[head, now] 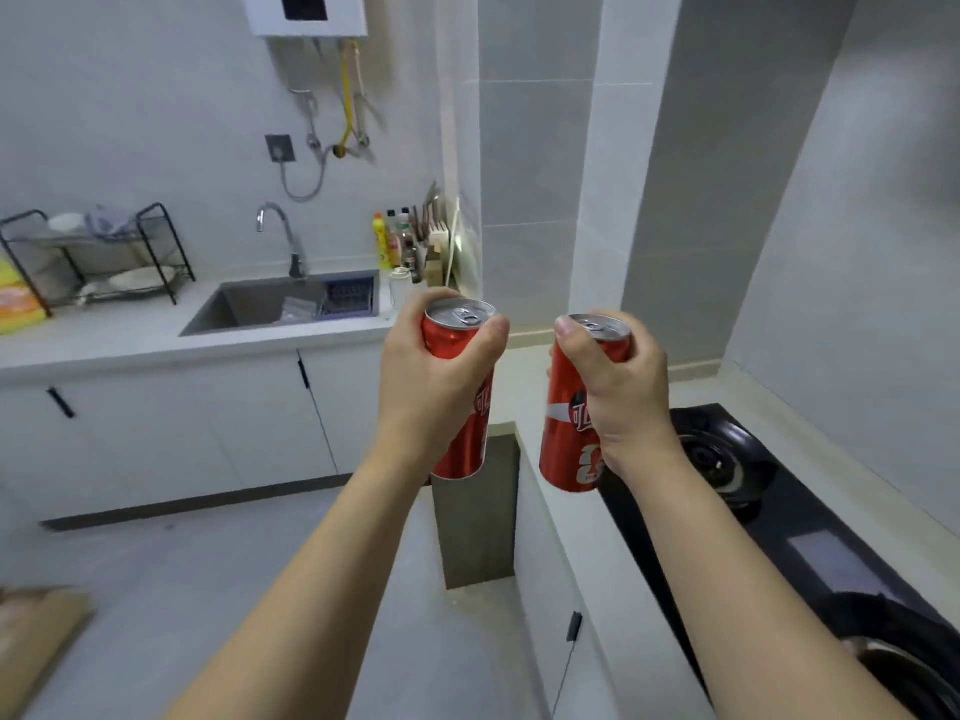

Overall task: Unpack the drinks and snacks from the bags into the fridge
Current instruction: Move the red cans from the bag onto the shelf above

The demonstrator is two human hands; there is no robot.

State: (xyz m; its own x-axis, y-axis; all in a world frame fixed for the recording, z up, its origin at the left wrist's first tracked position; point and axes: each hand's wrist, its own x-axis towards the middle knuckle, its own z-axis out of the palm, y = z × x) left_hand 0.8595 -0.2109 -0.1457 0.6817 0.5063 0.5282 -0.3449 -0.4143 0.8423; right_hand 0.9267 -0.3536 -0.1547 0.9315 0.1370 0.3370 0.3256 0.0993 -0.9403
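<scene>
My left hand (434,376) grips a tall red cola can (460,324) near its top, held upright in the air at chest height. My right hand (615,387) grips a second red cola can (566,439) the same way, a little to the right. Both cans have silver lids with unopened pull tabs. The two cans are apart, about a hand's width between them. No fridge is in view. A brown paper bag (36,641) shows at the lower left edge.
A grey counter with a sink (280,304) and tap runs along the far wall, with a dish rack (93,257) at left and bottles (397,246) in the corner. A black gas hob (737,470) sits on the counter at right. White cabinets stand below.
</scene>
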